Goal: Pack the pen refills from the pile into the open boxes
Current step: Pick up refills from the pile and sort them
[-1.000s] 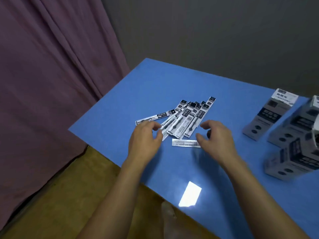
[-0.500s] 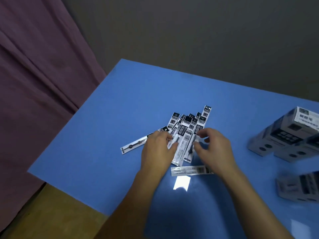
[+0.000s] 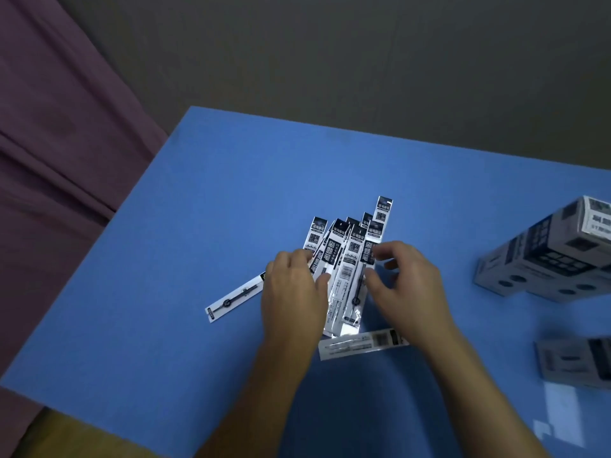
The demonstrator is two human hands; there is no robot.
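From the head view we see the pile of pen refills (image 3: 347, 259) at mid-tabletop (image 3: 198, 209). Our left hand (image 3: 294, 292) and right hand (image 3: 406, 285) flank it, curled fingers gripping its sides. At three o'clock lie the boxes (image 3: 545, 259); we cannot tell their contents. One stray refill (image 3: 234, 297) lies at nine o'clock, another (image 3: 363, 343) at six.

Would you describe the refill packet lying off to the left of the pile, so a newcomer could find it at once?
Start at the blue table and find the fanned pile of refill packets between the two hands. Just beyond the left hand lies a single refill packet, flat on the table. Unlike the rest, it slants diagonally on its own, towards the table's left edge.
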